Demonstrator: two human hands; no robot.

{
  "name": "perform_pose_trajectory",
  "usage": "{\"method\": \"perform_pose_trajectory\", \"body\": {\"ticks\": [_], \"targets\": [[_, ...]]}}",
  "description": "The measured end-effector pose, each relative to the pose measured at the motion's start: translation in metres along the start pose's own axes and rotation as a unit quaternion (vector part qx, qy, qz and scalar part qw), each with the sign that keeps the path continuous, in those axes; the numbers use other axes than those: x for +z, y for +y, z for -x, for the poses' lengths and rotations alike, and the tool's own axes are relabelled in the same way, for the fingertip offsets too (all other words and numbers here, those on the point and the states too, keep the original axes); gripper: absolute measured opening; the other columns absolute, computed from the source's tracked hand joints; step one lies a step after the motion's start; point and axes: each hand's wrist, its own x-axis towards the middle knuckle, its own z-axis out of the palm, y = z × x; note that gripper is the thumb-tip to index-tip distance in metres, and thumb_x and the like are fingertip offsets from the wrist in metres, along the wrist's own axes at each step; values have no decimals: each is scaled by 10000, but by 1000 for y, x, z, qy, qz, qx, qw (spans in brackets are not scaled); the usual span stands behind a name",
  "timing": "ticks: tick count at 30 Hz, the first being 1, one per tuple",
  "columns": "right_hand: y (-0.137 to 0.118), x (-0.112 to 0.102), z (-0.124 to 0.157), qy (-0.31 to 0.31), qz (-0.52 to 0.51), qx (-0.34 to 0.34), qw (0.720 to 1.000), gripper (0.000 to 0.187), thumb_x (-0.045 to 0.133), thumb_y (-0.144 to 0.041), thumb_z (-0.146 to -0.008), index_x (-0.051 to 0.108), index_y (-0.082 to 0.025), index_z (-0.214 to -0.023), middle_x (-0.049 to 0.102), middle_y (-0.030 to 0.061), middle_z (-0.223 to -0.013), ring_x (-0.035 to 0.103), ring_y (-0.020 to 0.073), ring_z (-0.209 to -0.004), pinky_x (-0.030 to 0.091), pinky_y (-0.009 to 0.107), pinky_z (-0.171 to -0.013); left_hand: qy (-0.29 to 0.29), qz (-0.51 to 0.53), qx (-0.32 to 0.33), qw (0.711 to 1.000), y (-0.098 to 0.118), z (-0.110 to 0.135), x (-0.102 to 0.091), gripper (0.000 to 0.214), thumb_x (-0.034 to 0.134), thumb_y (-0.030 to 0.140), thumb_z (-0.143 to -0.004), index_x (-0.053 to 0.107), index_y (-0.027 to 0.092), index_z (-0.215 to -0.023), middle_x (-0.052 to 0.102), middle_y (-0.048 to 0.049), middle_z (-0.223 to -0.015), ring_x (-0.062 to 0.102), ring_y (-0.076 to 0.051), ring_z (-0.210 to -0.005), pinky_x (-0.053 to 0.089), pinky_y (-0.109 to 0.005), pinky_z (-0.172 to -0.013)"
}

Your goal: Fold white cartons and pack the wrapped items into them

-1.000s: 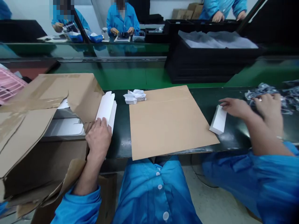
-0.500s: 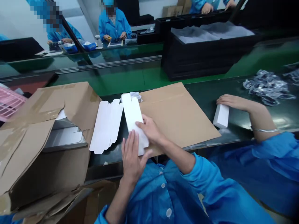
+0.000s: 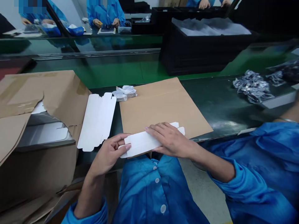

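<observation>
A white folding carton (image 3: 142,142) lies sideways before me, long and narrow, over the near edge of a brown cardboard sheet (image 3: 161,102). Its left end is pinched between the thumb and fingers of my left hand (image 3: 108,152), beside the end flaps. Across its right part lies my right hand (image 3: 171,140), fingers wrapped over the top and thumb along the near side. Flaps stick out past that hand at the right end. To the left, flat white carton blanks (image 3: 97,121) rest on the dark bench.
An opened cardboard box (image 3: 58,102) with more white blanks stands at left. Small wrapped parts (image 3: 126,92) sit behind the sheet. Bagged items (image 3: 252,87) lie at right, near a co-worker's sleeve (image 3: 268,155). A black crate (image 3: 198,53) stands at the back.
The carton has turned from upright to sideways and come nearer to me. My left hand has shifted to its left end, my right hand over its right part. The co-worker's hand has moved right.
</observation>
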Motion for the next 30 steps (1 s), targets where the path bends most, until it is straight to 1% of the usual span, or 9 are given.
{"method": "perform_pose_trajectory", "body": {"ticks": [5,9,12,14,16,19,22,26,30], "targets": [[-1,-7,4,18,17,-3,1000,557,477,-371,-947,448,-16,-1376,604,233,-1202,582,315,-993,490,460,-797,79,-91,52,991,9,-4,0,189,694,294,-738,733,193,-894,724,-29,-776,666,-157,-677,522,-224,-549],[-3,-6,3,15,31,20,999,427,392,-184,-952,495,-80,-1353,648,188,-1162,613,289,-998,509,434,-795,139,-129,65,980,10,-10,-1,119,675,245,-732,740,198,-820,728,-18,-767,673,-161,-685,536,-228,-552],[3,1,0,76,21,112,991,408,450,-226,-952,517,-91,-1331,655,189,-1170,633,295,-997,525,430,-800,223,-26,137,965,11,-5,8,370,660,346,-806,652,216,-1153,735,-45,-923,693,-172,-694,572,-274,-572],[0,10,-5,133,11,205,970,458,512,-324,-947,515,-77,-1332,649,219,-1174,640,322,-995,530,453,-807,263,45,230,936,10,1,27,570,603,477,-860,470,247,-1364,682,-106,-1170,715,-219,-893,604,-360,-735],[-12,20,-9,154,-12,247,957,485,505,-341,-955,495,-68,-1355,631,240,-1204,629,340,-1042,524,475,-853,242,57,273,930,7,4,51,732,580,565,-855,311,254,-1461,563,-161,-1363,646,-273,-1129,567,-426,-896],[-38,24,-10,115,-90,170,975,553,486,-327,-962,400,-50,-1433,533,251,-1356,552,345,-1207,495,490,-961,272,22,201,941,3,-3,76,854,626,490,-852,135,250,-1508,540,-174,-1365,632,-261,-1137,550,-414,-917],[-45,11,-9,93,-223,122,963,649,578,-458,-910,402,-141,-1448,548,171,-1356,558,278,-1198,518,418,-951,279,-53,160,945,2,-14,72,727,681,440,-814,338,234,-1421,558,-136,-1314,620,-258,-1114,535,-400,-912],[-25,-7,-17,174,-334,167,911,376,568,-367,-935,581,-221,-1281,658,50,-981,606,152,-856,521,296,-794,227,-108,209,945,5,-16,56,571,706,397,-778,487,220,-1275,571,-96,-1256,608,-231,-1086,517,-358,-895],[0,-14,-28,128,-440,152,876,254,605,-318,-904,682,-198,-1114,661,9,-841,576,110,-724,481,241,-691,195,-146,218,945,5,-8,49,413,712,317,-753,539,224,-1116,599,-43,-1082,622,-194,-969,521,-326,-828]]}}
